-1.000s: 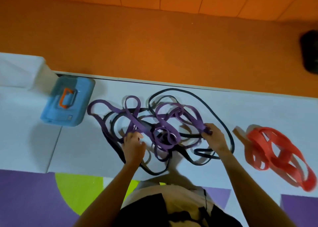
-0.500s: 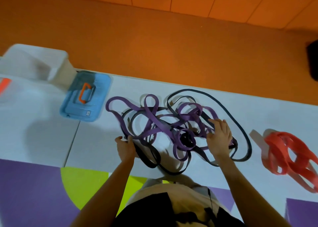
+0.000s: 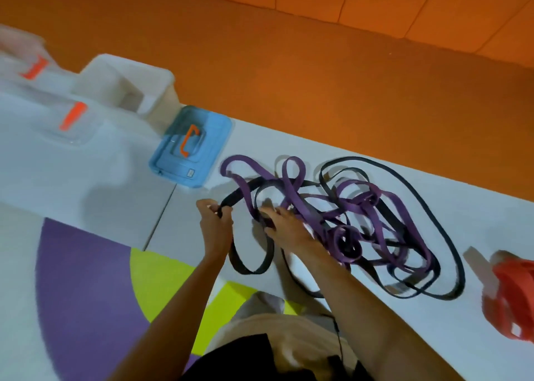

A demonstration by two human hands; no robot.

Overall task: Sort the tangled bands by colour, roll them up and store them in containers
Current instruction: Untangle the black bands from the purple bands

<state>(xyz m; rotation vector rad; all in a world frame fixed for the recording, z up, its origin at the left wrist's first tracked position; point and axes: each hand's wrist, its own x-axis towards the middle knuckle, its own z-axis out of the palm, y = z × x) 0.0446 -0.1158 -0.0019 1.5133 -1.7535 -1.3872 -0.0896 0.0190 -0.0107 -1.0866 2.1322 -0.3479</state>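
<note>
A tangle of purple bands (image 3: 358, 204) and black bands (image 3: 450, 230) lies on the white mat (image 3: 361, 302) in front of me. My left hand (image 3: 215, 221) is closed on a loop of black band at the tangle's left edge. My right hand (image 3: 286, 227) is just to its right, fingers down on the same black band among the purple strands; its grip is partly hidden. A separate heap of red bands (image 3: 511, 294) sits at the far right, partly cut off. A blue container (image 3: 192, 146) with an orange handle stands left of the tangle.
A clear open tub (image 3: 127, 88) stands behind the blue container, and clear lidded boxes with orange latches (image 3: 72, 116) lie further left. The floor beyond the mat is orange. Purple and yellow-green mat shapes lie near my knees.
My right hand crossed from the tangle's right side to its left part. My left hand took hold of a black loop and drew it out leftward. The view swung left.
</note>
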